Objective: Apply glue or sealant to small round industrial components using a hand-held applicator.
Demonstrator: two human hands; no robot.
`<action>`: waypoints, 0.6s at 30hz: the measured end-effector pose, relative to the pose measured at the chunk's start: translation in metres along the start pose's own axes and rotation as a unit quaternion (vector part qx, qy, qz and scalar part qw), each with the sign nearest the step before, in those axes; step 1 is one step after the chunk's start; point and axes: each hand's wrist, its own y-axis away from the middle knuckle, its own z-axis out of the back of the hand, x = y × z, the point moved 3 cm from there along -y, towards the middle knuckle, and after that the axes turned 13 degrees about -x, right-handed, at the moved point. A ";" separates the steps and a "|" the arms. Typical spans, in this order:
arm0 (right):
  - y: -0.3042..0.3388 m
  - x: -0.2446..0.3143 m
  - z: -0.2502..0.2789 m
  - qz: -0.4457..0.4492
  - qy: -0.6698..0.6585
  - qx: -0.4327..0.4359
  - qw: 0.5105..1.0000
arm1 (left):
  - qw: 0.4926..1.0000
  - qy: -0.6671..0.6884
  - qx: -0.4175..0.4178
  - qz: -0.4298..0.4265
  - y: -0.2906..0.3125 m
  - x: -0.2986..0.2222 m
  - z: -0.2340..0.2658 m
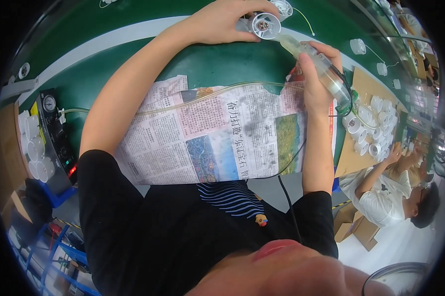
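Note:
At the top of the head view, my left hand grips a small white round plastic housing, its open face with spokes and a centre hub turned up. My right hand is wrapped round a translucent glue-dispensing syringe. The syringe's pale tip points up and left, close to the housing's lower right rim; whether they touch I cannot tell. Just beyond the housing sits another white round part with a thin pale wire. A clear tube crosses the newspaper below my hands.
Newspaper covers the near green table. A black control box with a gauge stands left, white cups beside it. Several white round parts lie on cardboard at right. A co-worker sits beyond.

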 end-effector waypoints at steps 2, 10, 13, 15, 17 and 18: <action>0.001 0.001 0.000 0.003 0.008 0.001 1.000 | 1.000 -0.001 -0.001 0.002 0.002 -0.001 0.001; -0.005 -0.010 0.008 -0.016 -0.052 -0.027 0.998 | 0.965 -0.207 -0.162 0.013 -0.001 -0.006 0.016; -0.008 -0.014 0.010 -0.037 -0.072 -0.043 0.996 | 0.912 -0.252 -0.319 0.054 -0.001 -0.015 0.026; -0.008 -0.014 0.008 -0.018 -0.079 -0.045 0.996 | 0.916 -0.326 -0.231 -0.034 0.001 -0.026 0.019; -0.007 -0.012 0.006 -0.009 -0.082 -0.046 0.996 | 0.911 -0.361 -0.185 -0.078 0.001 -0.029 0.014; -0.006 -0.011 0.006 -0.008 -0.074 -0.043 0.996 | 0.940 -0.305 -0.147 -0.040 0.001 -0.025 0.012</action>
